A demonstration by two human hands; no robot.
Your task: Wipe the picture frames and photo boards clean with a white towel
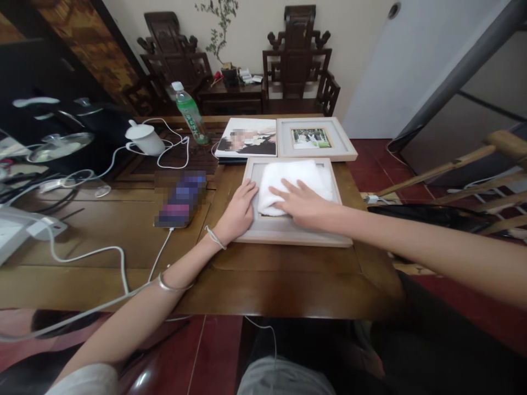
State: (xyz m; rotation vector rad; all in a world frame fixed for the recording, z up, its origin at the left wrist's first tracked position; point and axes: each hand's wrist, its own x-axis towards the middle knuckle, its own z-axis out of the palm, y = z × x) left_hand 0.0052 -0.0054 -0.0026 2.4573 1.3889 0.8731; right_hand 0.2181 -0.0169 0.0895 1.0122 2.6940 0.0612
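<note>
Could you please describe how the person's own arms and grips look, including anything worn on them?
The left grip and right grip are ungloved hands. The left arm wears a thin, pale bracelet, a silver-coloured bangle farther up, then a light grey sleeve. The right arm shows no jewellery or sleeve.

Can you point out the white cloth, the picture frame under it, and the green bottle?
White cloth point(293, 171): head view, on its upper, uncovered part.
Picture frame point(290, 240): head view, on the near side of its wooden rim.
Green bottle point(191, 115): head view, mid-body, below the white cap.
</note>
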